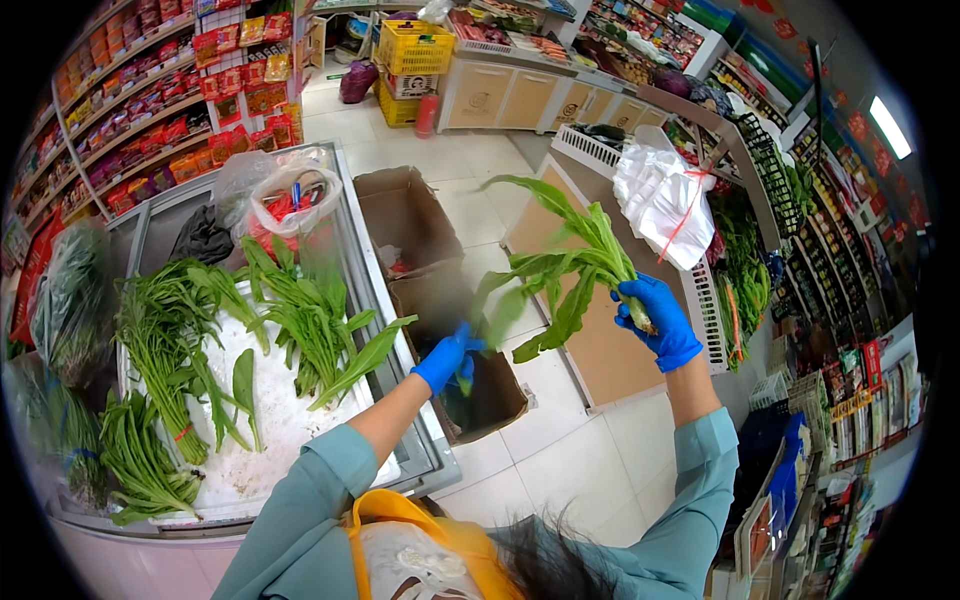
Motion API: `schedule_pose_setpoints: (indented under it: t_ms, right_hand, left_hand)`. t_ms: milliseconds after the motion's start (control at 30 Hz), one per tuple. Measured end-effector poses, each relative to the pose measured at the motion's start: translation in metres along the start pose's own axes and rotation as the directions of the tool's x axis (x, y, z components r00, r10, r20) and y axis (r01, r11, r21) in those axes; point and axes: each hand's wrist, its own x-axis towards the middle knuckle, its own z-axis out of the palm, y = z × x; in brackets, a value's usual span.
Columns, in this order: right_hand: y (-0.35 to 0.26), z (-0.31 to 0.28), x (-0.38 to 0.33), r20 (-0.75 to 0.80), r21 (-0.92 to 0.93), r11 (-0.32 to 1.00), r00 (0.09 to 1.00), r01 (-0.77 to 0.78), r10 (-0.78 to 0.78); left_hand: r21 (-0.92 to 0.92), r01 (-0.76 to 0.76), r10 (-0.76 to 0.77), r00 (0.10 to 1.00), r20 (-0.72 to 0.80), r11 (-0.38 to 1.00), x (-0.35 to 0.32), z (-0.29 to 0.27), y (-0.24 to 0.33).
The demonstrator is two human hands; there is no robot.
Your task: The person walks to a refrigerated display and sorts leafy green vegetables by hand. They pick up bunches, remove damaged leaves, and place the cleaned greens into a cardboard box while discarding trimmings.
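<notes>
My right hand [660, 322], in a blue glove, is closed around the stem end of a bunch of leafy greens [585, 250]. The long leaves fan out up and to the left, and some lower leaves are blurred. Over a cardboard box [497, 412] is my left hand [450, 360], also gloved in blue. Its fingers are apart and partly smeared by motion, with nothing clearly held. Green bits show just below it. Left of me, several more bunches of greens [165, 340] and loose leaves lie on a white, dirt-specked tray [290, 455].
A second cardboard box [410, 215] stands beyond the first. A plastic bag [295, 200] of small items sits behind the greens. At the right, a stack of white plastic bags [660, 195] hangs by a display stand. Yellow crates [415, 47] and snack shelves [140, 100] are farther off.
</notes>
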Motion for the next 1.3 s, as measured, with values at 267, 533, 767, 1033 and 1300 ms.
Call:
schedule_pose_setpoints:
  t_ms: [267, 533, 767, 1033, 1300]
  right_hand:
    - [0.016, 0.0, 0.013, -0.027, 0.161, 0.986, 0.999, -0.031, 0.036]
    - [0.019, 0.004, 0.021, -0.016, 0.167, 0.986, 1.0, 0.008, -0.006]
    - [0.004, -0.001, 0.021, -0.053, 0.108, 0.993, 0.998, 0.041, -0.036]
    - [0.006, -0.01, 0.021, 0.002, 0.107, 0.994, 1.0, 0.015, -0.016]
    - [0.005, -0.014, 0.013, 0.005, 0.199, 0.98, 1.0, -0.025, 0.025]
  left_hand:
    - [0.228, -0.171, 0.153, 0.984, 0.096, 0.959, -0.018, 0.104, 0.077]
    - [-0.249, -0.293, 0.335, 0.93, 0.151, 0.923, -0.019, 0.106, 0.086]
    - [0.327, -0.279, 0.342, 0.927, -0.154, 0.903, 0.007, 0.073, 0.04]
    - [0.522, 0.008, 0.078, 0.986, -0.144, 0.853, 0.01, 0.055, 0.021]
    - [0.656, -0.215, 0.579, 0.707, -0.407, 0.724, 0.016, 0.056, 0.086]
